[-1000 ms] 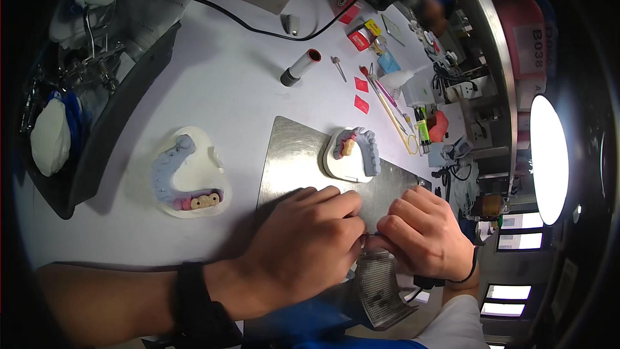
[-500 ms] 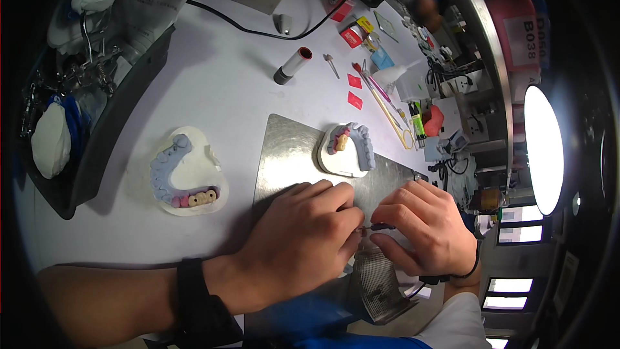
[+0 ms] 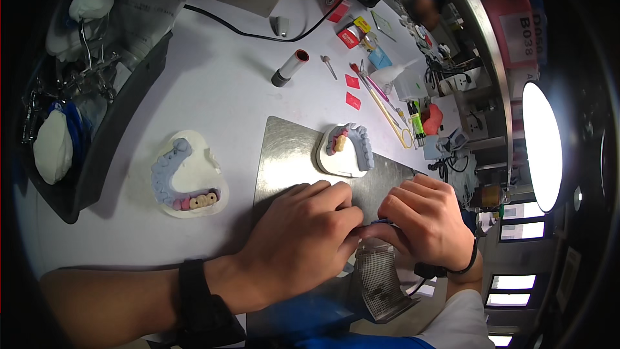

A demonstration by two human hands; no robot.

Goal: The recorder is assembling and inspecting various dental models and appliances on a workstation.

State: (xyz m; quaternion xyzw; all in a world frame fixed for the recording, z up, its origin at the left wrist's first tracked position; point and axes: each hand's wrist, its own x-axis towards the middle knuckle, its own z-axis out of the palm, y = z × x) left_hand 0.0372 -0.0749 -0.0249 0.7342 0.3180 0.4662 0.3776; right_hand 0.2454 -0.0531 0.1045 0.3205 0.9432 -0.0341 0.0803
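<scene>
My left hand (image 3: 303,232) is closed, fingers curled, its thumb and fingertips pinched together; whatever sits in the pinch is too small and hidden to name. Meeting it fingertip to fingertip, my right hand (image 3: 429,223) is also closed, with a sliver of a slim dark-blue tool (image 3: 381,222) showing between its fingers. Just beyond the hands, a dental model (image 3: 345,163) with grey-blue teeth, pink gum and a tan tooth piece stands on a metal plate (image 3: 284,148). A second dental model (image 3: 199,140), with tan holed teeth and pink gum, lies to the left on the white table.
A black tray (image 3: 123,113) of metal articulators and white plaster pieces borders the left. Farther back stand a silver cylinder (image 3: 292,68), red squares (image 3: 352,101), brushes (image 3: 381,100) and small boxes (image 3: 352,32). A perforated metal grille (image 3: 381,284) lies below my hands; a bright lamp (image 3: 542,145) glows right.
My right hand has turned and closed in, its thumb now reaching my left fingertips; less of the dark-blue tool shows. My left hand and both models stay nearly in place.
</scene>
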